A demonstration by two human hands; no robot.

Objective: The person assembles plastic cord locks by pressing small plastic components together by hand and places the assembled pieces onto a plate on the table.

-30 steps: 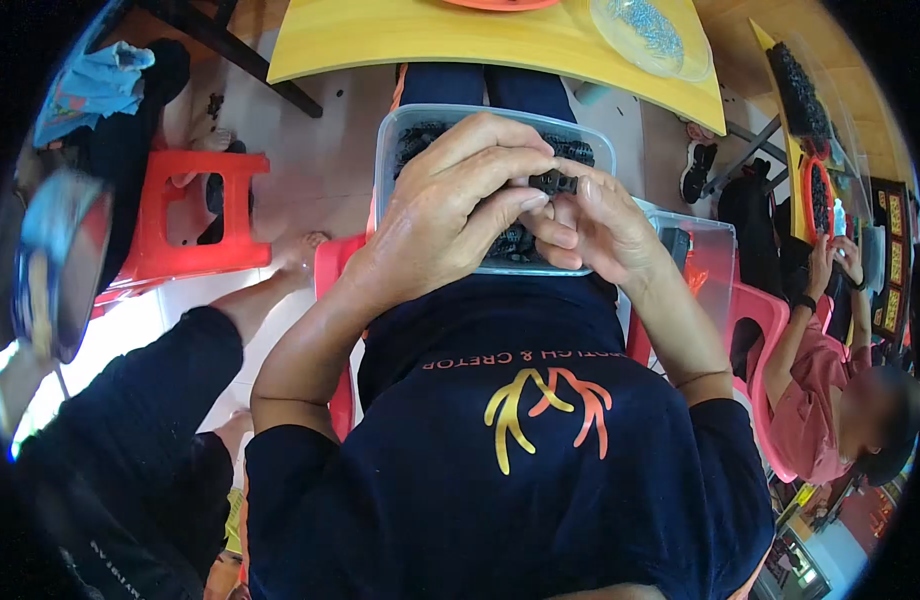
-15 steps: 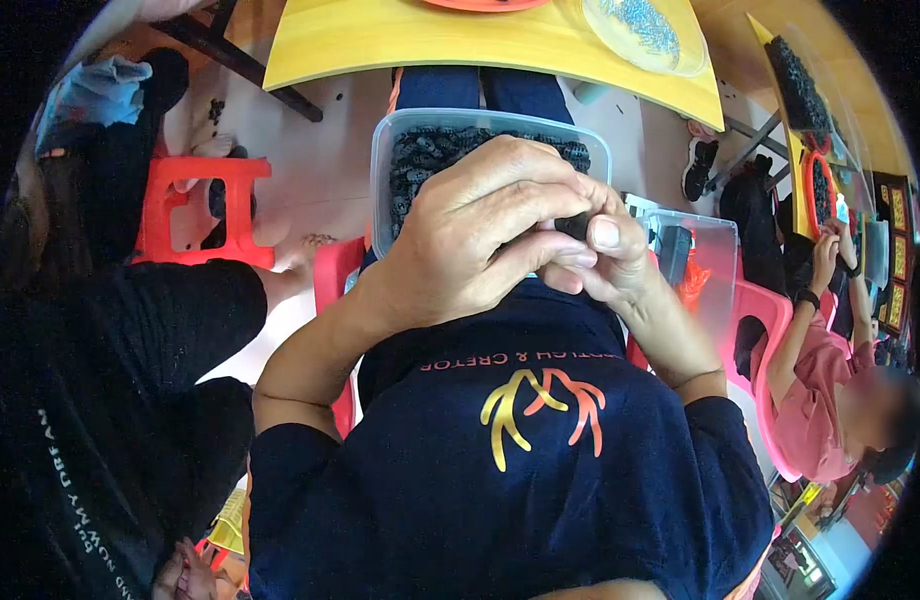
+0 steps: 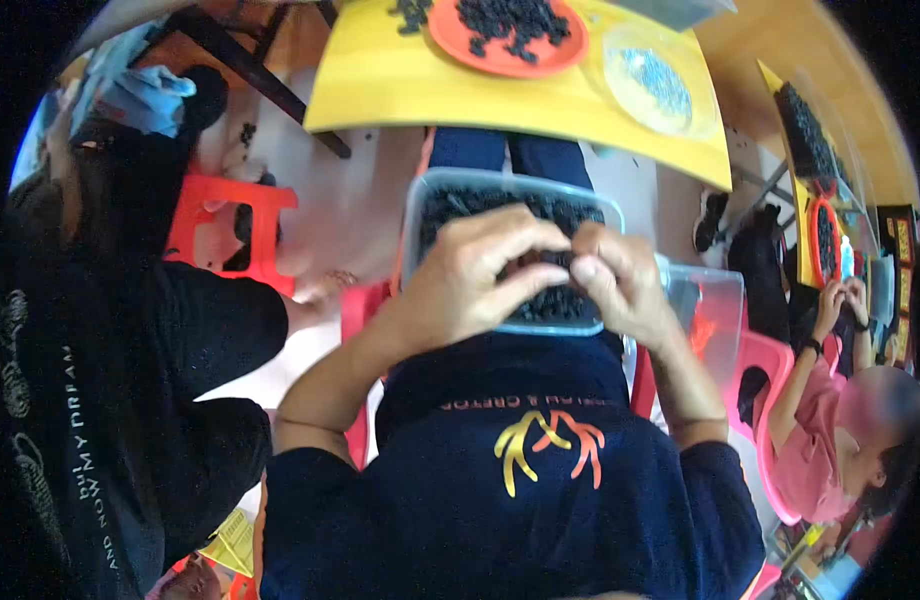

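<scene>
Both hands meet over a clear plastic tub point(image 3: 414, 232) on the lap, which holds many small black parts point(image 3: 555, 305). A small black part point(image 3: 552, 258) is pinched between the thumb and fingers of my left hand point(image 3: 485, 270). My right hand point(image 3: 625, 278) is closed at the right end of the same part, thumb and fingertips together. Fingers cover most of the part, and its details are blurred.
A yellow table point(image 3: 380, 90) ahead bears a red plate point(image 3: 580, 45) of black pieces and a clear bowl point(image 3: 708, 100) of small bluish pieces. A red stool point(image 3: 265, 205) and a person in black point(image 3: 170, 340) are left. Another person point(image 3: 815, 430) sits right, beside a clear box point(image 3: 725, 300).
The view has tilted, showing more of the table and the red plate. The hands have come level over the tub, still around a black part. The person at left has shifted.
</scene>
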